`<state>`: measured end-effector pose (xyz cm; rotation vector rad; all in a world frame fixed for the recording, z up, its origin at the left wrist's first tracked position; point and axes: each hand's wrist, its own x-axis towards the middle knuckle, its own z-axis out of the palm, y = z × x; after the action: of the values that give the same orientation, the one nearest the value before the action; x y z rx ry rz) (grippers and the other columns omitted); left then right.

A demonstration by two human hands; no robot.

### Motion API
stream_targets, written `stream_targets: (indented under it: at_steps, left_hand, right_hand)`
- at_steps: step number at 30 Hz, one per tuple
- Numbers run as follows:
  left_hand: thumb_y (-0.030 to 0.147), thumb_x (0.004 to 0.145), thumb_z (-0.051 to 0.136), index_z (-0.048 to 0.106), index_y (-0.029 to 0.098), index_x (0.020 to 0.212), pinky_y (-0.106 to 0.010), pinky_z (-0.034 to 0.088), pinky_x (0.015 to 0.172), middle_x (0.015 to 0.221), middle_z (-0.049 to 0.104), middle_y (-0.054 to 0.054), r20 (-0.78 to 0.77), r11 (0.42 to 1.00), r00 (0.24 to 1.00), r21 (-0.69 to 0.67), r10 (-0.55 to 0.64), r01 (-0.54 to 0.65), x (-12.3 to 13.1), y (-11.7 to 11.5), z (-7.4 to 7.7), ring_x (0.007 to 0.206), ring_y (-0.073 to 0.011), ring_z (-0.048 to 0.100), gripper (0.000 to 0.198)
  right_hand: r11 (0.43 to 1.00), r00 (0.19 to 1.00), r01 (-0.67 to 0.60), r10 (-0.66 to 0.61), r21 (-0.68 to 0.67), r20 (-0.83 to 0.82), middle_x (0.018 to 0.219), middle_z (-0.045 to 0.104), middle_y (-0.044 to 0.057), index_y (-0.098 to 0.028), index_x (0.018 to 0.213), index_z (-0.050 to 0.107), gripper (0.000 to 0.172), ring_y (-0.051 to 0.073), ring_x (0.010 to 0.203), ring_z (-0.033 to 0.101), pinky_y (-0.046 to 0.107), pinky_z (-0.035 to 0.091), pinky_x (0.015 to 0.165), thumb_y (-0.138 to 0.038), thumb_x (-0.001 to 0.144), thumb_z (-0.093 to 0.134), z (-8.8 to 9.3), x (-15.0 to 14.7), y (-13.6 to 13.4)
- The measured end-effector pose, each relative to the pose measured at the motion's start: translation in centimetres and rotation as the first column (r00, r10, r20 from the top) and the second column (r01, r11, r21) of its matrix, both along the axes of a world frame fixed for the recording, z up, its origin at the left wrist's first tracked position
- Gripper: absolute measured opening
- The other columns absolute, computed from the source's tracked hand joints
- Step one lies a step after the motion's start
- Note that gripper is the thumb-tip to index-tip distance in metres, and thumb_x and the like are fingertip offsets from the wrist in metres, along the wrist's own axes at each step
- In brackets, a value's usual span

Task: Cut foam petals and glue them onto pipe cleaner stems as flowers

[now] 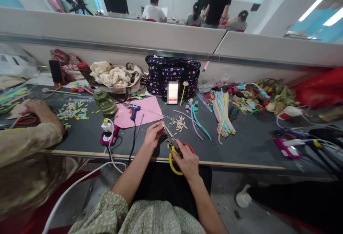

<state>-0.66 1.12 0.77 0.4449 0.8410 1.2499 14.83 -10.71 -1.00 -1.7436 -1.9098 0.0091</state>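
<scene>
My right hand grips a pair of scissors by its yellow and red handles, with the blades pointing up and to the left over the table's front edge. Beside the blade tips, my left hand has its fingers pinched together; what they hold is too small to make out. Just beyond the blades lies a heap of short beige pieces. A blue glue gun rests on a pink sheet past my left hand. Thin purple and green fuzzy stems lie to the right of the heap.
A bundle of pastel fuzzy stems lies to the right. A dark patterned bag stands at the back, left of it a bottle. Cables hang over the front edge near a magenta power block. Another person's arm rests at left.
</scene>
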Motion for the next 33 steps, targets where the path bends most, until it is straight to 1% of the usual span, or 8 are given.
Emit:
stream_targets:
  at_steps: [13, 16, 19, 21, 24, 27, 30, 33]
  left_hand:
    - [0.014, 0.057, 0.079, 0.068, 0.01, 0.081, -0.023, 0.05, 0.061, 0.066, 0.068, -0.004, -0.005, 0.999, 1.0, -0.034, 0.004, -0.004, 0.0, 0.4, -0.8, 0.057, -0.0106, 0.061, 0.026]
    - [0.013, 0.057, 0.078, 0.068, 0.01, 0.081, -0.022, 0.05, 0.061, 0.065, 0.067, -0.003, 0.0, 0.998, 1.0, -0.057, 0.006, -0.006, -0.1, 0.5, -0.6, 0.055, -0.0095, 0.06, 0.026]
    - [0.01, 0.057, 0.078, 0.067, 0.011, 0.082, -0.021, 0.05, 0.061, 0.069, 0.068, -0.003, 0.015, 0.997, 1.0, -0.079, 0.022, -0.021, -0.4, 0.5, -0.3, 0.057, -0.0084, 0.06, 0.026]
    - [0.01, 0.058, 0.077, 0.066, 0.012, 0.082, -0.021, 0.05, 0.061, 0.072, 0.068, -0.003, 0.036, 0.996, 0.999, -0.082, 0.026, -0.023, -0.6, 0.4, -0.1, 0.059, -0.0083, 0.061, 0.027]
    - [0.009, 0.059, 0.077, 0.065, 0.013, 0.082, -0.02, 0.05, 0.061, 0.073, 0.068, -0.002, 0.062, 0.996, 0.998, -0.092, 0.018, -0.012, -0.8, 0.3, 0.1, 0.059, -0.0077, 0.061, 0.027]
    - [0.009, 0.059, 0.076, 0.065, 0.013, 0.082, -0.02, 0.05, 0.061, 0.073, 0.068, -0.002, 0.079, 0.995, 0.997, -0.103, 0.01, -0.002, -0.7, 0.2, 0.3, 0.059, -0.0076, 0.061, 0.026]
    - [0.008, 0.06, 0.075, 0.064, 0.013, 0.082, -0.019, 0.05, 0.061, 0.071, 0.068, -0.002, 0.093, 0.993, 0.996, -0.12, 0.007, 0.004, -0.6, 0.2, 0.6, 0.059, -0.0078, 0.06, 0.025]
    - [0.009, 0.061, 0.075, 0.064, 0.013, 0.081, -0.018, 0.049, 0.06, 0.067, 0.066, -0.001, 0.118, 0.994, 0.993, -0.11, 0.002, 0.012, -0.5, 0.1, 0.8, 0.058, -0.008, 0.06, 0.023]
  right_hand:
    - [0.997, 0.997, -0.058, 0.056, -0.045, -0.054, 0.087, 0.065, 0.007, -0.019, 0.132, 0.049, 0.051, 0.014, 0.071, 0.062, 0.022, 0.046, 0.064, -0.046, 0.089, 0.047, 0.0, 0.2, 0.2]
    - [0.994, 0.979, -0.064, 0.045, -0.093, -0.198, 0.087, 0.066, 0.006, -0.02, 0.129, 0.051, 0.05, 0.015, 0.072, 0.062, 0.023, 0.048, 0.068, -0.046, 0.087, 0.051, -0.4, 0.3, 0.7]
    - [0.986, 0.899, -0.074, 0.001, -0.15, -0.439, 0.092, 0.068, 0.005, -0.02, 0.124, 0.054, 0.047, 0.015, 0.077, 0.063, 0.025, 0.049, 0.071, -0.045, 0.084, 0.052, -0.7, 0.7, 1.8]
    - [0.979, 0.853, -0.082, -0.028, -0.186, -0.522, 0.095, 0.068, 0.005, -0.019, 0.123, 0.052, 0.049, 0.016, 0.078, 0.064, 0.027, 0.05, 0.07, -0.046, 0.082, 0.053, -0.5, 0.9, 2.4]
    - [0.97, 0.875, -0.042, -0.08, -0.239, -0.478, 0.095, 0.067, 0.003, -0.022, 0.124, 0.05, 0.057, 0.018, 0.078, 0.064, 0.028, 0.05, 0.07, -0.049, 0.075, 0.06, 0.4, 1.1, 2.6]
    - [0.978, 0.902, 0.003, -0.093, -0.207, -0.422, 0.088, 0.066, 0.001, -0.023, 0.122, 0.053, 0.054, 0.016, 0.073, 0.062, 0.027, 0.049, 0.068, -0.05, 0.075, 0.06, 1.5, 0.8, 1.8]
    - [0.99, 0.932, -0.028, -0.024, -0.139, -0.363, 0.077, 0.063, 0.0, -0.022, 0.119, 0.056, 0.048, 0.014, 0.066, 0.059, 0.024, 0.046, 0.065, -0.049, 0.079, 0.055, 1.9, 0.3, 1.0]
    - [0.993, 0.968, -0.058, 0.031, -0.105, -0.248, 0.079, 0.062, 0.002, -0.022, 0.121, 0.055, 0.048, 0.014, 0.07, 0.059, 0.023, 0.045, 0.065, -0.049, 0.081, 0.054, 1.7, 0.0, 0.6]
